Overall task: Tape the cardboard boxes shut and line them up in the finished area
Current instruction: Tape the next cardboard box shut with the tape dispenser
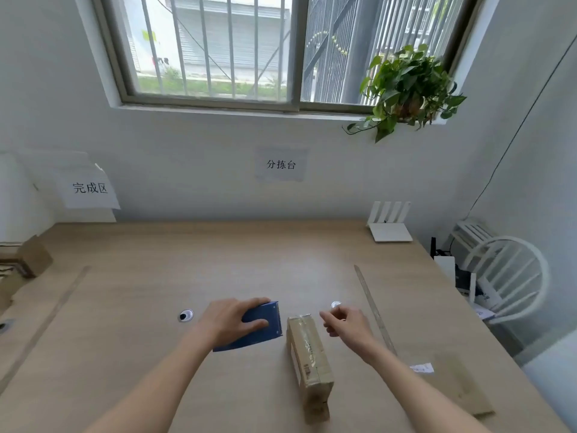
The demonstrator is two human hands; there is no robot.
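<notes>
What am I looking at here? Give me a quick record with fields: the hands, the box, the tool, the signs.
left hand: grips the blue tape dispenser on the wooden table
right hand: fingers loosely curled, holds nothing clearly visible, beside the box
cardboard box: between the hands, clear tape along its top
signs: 完成区 sign on the left, 分拣台 sign on the wall ahead
other: potted plant on the windowsill
</notes>
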